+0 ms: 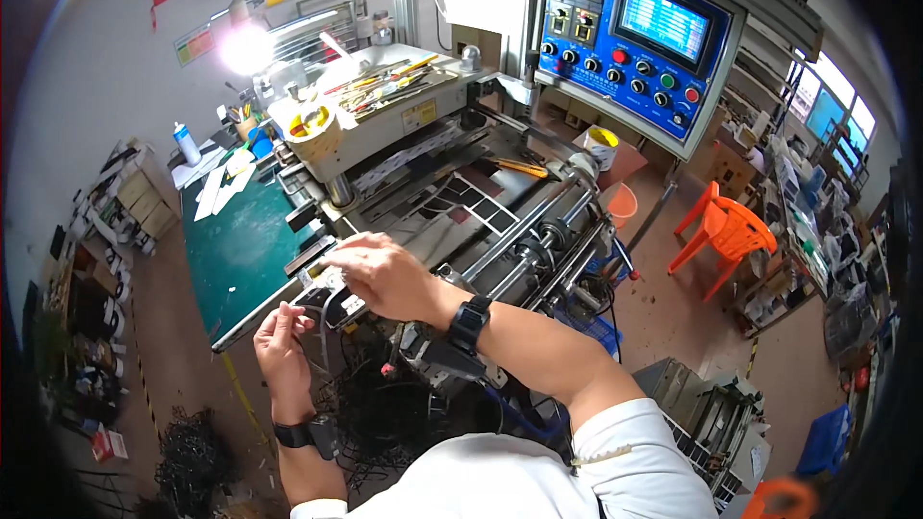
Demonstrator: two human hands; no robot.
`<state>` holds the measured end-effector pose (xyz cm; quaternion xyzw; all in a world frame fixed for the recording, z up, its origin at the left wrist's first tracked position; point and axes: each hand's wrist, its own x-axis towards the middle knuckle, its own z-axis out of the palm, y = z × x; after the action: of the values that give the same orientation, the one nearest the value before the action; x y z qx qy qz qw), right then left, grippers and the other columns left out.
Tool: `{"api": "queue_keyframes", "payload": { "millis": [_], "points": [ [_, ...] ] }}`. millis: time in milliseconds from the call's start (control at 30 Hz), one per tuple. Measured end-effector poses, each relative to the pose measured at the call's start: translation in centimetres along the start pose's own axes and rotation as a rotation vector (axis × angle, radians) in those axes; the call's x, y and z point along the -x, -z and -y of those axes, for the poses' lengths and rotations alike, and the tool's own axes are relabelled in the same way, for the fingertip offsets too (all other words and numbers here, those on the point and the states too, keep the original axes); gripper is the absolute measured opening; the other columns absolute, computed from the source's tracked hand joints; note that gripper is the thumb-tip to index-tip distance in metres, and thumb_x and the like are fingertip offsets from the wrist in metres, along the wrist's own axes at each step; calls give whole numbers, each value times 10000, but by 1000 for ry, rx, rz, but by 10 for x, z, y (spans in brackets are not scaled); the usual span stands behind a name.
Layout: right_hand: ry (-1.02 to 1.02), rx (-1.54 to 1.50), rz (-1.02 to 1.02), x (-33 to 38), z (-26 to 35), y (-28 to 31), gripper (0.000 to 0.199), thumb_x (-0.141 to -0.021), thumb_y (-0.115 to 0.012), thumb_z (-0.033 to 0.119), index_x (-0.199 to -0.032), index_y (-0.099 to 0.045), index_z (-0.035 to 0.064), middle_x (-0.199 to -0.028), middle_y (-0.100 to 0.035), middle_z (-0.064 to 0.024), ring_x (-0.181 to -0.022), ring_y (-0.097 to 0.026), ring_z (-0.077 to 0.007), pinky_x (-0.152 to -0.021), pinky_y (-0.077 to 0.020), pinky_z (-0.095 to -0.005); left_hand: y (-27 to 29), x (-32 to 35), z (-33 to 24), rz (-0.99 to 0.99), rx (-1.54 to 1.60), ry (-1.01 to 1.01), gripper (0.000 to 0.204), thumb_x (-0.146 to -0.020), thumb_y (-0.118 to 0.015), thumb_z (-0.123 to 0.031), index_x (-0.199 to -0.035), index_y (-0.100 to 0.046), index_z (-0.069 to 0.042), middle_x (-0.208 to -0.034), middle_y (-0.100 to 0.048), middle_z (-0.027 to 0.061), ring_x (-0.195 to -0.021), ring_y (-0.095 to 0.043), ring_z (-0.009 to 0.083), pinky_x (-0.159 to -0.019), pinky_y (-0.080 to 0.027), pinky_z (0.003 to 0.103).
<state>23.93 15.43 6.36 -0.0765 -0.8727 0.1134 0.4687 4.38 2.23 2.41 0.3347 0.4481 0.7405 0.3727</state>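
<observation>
My right hand (383,274) reaches across to the left end of a metal die-cutting machine (452,202) and presses on a small stack of flat cut pieces (322,281) at its outfeed edge. Just below, my left hand (281,338) pinches a thin dark strip of waste material (322,327) that hangs from the stack. Both wrists wear black bands. A dark web with cut shapes (481,202) lies on the machine bed past my hands.
A blue control panel with a screen (635,38) stands at the upper right. A green-topped bench (236,240) sits left of the machine. Black scrap (192,461) is piled on the floor. An orange plastic chair (726,231) stands at the right.
</observation>
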Motion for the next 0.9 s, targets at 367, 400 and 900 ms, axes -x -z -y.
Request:
{"api": "queue_keyframes", "payload": {
  "millis": [367, 400, 900],
  "points": [
    [-763, 316, 429, 4, -19, -13, 262, -872, -496, 125, -1047, -622, -25, -1089, -647, -284, -1063, -623, -412, -964, -491, -440, -7, 11, -23, 20, 90, -8, 251, -994, -620, -176, -878, -698, 33, -756, -652, 57, -681, -587, 118, -670, -475, 248],
    [-762, 310, 438, 8, -21, -18, 262, -872, -496, 125, -1047, -622, -25, -1089, -647, -284, -1063, -623, -412, -964, -491, -440, -6, 14, -29, 8, 83, -26, 254, -993, -621, -180, -880, -699, 33, -745, -644, 55, -688, -593, 123, -684, -481, 246],
    [-313, 201, 187, 14, -18, -19, 254, -853, -619, 108, -1089, -658, 20, -983, -675, -193, -892, -661, -354, -821, -547, -417, 37, 53, -27, -17, -235, -206, 294, -1023, -581, -270, -1006, -679, 7, -833, -688, 68, -787, -629, 113, -775, -473, 256]
  ]
}}
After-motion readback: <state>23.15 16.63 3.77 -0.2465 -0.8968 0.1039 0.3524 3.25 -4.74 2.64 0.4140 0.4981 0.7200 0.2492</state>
